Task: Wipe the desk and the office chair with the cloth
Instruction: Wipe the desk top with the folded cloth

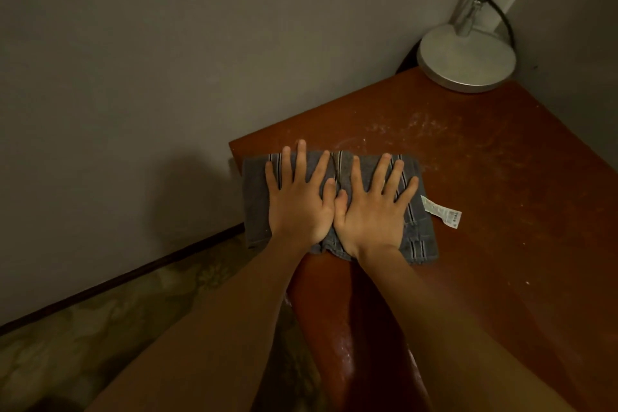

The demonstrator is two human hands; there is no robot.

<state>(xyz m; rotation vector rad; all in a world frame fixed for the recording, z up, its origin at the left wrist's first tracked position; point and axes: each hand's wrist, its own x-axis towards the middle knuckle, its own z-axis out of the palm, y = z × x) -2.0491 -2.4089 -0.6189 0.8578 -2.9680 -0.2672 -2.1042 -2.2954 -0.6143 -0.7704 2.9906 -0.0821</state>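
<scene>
both palms down on the grey striped cloth [337,207], left hand [299,197] and right hand [374,207] side by side, thumbs touching, fingers spread flat and straight, pressing rather than gripping. the cloth sits at the near left corner of the red-brown desk [501,211], its left edge hanging just past the rim, white tag [441,212] trailing right. desk-wiping step, i'd say. pale dust streaks lie ahead toward the lamp base [466,57], so the next push wants steady pressure forward and right. no chair in view.
</scene>
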